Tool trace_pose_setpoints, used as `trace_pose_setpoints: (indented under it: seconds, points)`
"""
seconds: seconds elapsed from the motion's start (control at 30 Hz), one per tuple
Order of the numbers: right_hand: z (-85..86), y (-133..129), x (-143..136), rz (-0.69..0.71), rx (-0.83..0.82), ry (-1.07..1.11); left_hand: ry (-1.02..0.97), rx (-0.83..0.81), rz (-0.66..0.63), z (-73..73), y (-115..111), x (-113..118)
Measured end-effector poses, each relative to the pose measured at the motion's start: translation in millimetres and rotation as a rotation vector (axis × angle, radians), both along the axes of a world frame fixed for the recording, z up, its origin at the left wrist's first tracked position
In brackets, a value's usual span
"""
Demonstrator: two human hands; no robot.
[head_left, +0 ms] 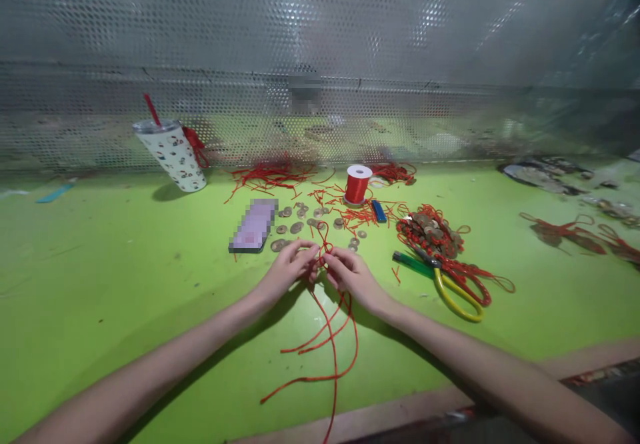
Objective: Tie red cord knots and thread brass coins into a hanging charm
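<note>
Upper half filled by a silvery textured sheet [240, 37]; lower half taken up by a bright green tabletop [125, 304]. Both bare forearms are extended over the table from the near side. Between them, at centre, a red cord [329, 325] is held raised: a small loop is stood up beyond the fingertips, and several long tails are trailed toward the near edge. By the left hand [295, 261] the cord is pinched, thumb and finger narrowed; by the right hand [353, 277] it is gripped likewise, just beside.

A white patterned tumbler [173, 161], fitted with a red straw, is seen at back left. At right, a heap of coins [430, 231] is tangled with red cord; yellow-handled scissors [439, 281] are laid against its near side. A phone [254, 226], its screen pixelated, is placed beyond the left hand. Farther back, a red spool [355, 189] is stood upright, with a blue lighter [379, 211] near it. Loose coins [297, 228] are scattered beyond the hands; red clippings [357, 217] are strewn about the spool.
</note>
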State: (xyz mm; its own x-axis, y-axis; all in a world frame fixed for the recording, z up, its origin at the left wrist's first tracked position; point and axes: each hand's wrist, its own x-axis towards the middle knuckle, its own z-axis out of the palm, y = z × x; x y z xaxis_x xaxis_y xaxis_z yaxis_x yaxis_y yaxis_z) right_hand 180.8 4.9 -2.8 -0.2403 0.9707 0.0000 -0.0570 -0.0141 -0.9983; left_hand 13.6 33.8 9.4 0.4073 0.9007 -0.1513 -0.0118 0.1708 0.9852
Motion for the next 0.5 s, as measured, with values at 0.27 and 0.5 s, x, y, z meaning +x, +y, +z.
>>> trace_pose_setpoints:
  seconds: [0.27,0.5]
  points:
    - [-6.5,-6.5,-0.6,0.055,0.081,-0.093,-0.028,0.058,0.066,3.1,-2.6,2.3]
    - [-6.6,-7.9,1.4,-0.028,0.16,-0.124,-0.036,0.097,0.114,6.2,-3.3,2.0]
